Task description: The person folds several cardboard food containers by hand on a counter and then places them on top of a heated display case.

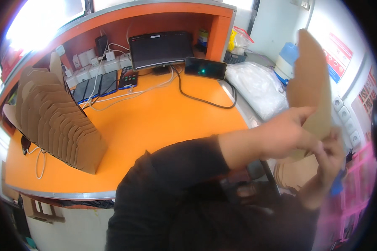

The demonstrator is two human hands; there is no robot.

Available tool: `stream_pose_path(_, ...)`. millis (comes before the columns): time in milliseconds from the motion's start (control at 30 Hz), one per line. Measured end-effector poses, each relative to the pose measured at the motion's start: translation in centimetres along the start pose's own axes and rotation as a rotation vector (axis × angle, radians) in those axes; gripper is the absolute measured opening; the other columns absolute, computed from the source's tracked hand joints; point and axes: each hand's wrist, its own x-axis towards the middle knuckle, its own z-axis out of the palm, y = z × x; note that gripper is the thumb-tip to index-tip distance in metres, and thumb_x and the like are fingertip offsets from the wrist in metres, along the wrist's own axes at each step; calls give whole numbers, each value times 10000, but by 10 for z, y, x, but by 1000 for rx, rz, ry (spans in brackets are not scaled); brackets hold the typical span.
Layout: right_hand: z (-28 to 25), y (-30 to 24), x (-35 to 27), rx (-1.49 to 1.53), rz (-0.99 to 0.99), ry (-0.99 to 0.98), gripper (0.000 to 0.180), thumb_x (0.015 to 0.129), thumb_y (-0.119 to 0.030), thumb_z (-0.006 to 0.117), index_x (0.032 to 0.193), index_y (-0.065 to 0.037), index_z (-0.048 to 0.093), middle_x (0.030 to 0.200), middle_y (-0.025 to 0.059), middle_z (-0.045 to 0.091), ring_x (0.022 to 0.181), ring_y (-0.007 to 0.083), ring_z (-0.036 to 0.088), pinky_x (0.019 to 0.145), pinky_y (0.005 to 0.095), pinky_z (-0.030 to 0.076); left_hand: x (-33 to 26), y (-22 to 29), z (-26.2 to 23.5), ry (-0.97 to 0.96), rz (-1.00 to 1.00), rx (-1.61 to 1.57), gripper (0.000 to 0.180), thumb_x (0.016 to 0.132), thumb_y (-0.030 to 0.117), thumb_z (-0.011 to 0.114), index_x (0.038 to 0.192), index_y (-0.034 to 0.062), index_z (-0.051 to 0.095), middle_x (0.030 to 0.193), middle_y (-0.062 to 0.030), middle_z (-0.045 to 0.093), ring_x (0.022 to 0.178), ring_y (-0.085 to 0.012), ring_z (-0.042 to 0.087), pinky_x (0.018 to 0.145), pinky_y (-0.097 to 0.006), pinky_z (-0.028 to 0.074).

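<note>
Right now, the left hand [282, 131] has a narrow grip on a tall brown cardboard piece [310, 75] at the right of the frame, while the right hand [329, 163] meets its lower end, too blurred to tell whether it grips as well. If the two pull unevenly, the thin board could crease in the wrong place or tear. Over at the left, the leaning cardboard row [58, 117] on the orange worktop [155, 125] could topple if the black sleeve [184, 159] swung into it.
</note>
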Motion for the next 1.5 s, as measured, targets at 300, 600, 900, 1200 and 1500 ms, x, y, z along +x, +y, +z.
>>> stream_pose_path(300, 7, 11, 0, 122, 74, 64, 229, 682, -114, 642, 609, -55, 433, 878, 65, 375, 880, 160, 362, 791, 266, 273, 1, -13, 5, 235, -21, -207, 363, 891, 216, 406, 1186, 4, 427, 1013, -68, 510, 902, -123, 485, 768, -254, 409)
stream_pose_path(600, 16, 19, -4, 545, 80, 132, 472, 651, -334, 739, 897, -79, 426, 986, 72, 445, 944, 147, 448, 816, 271, 357, -2, -7, 12, 37, 1, -245, 451, 904, 256, 388, 1271, 0, 332, 1062, -63, 488, 966, -125, 456, 826, -242, 361)
stream_pose_path(900, 24, 2, -9, 656, 138, 327, 877, 624, -370, 743, 1269, -2, 277, 1235, 157, 406, 1130, 255, 423, 956, 364, 320, -15, 19, 25, -134, -222, 59, 658, 811, 84, 427, 1372, 66, 83, 1041, -66, 476, 980, -121, 444, 794, -227, 371)
stream_pose_path(1200, 18, -20, -11, 658, 234, 185, 830, 726, -425, 634, 1286, 63, 263, 1295, 215, 346, 1152, 300, 416, 963, 388, 330, -10, -7, 17, -288, -351, 236, 608, 736, 141, 463, 1302, 37, 268, 1021, -113, 486, 938, -192, 473, 771, -269, 392)
stream_pose_path(1500, 26, 12, 0, 1136, -144, -96, 110, 836, -166, 520, 850, -60, 544, 835, 121, 589, 892, 274, 556, 854, 454, 393, -13, -23, 18, -195, -165, 626, 491, 768, 231, 520, 1186, 6, 391, 1031, -89, 494, 969, -181, 456, 824, -264, 360)
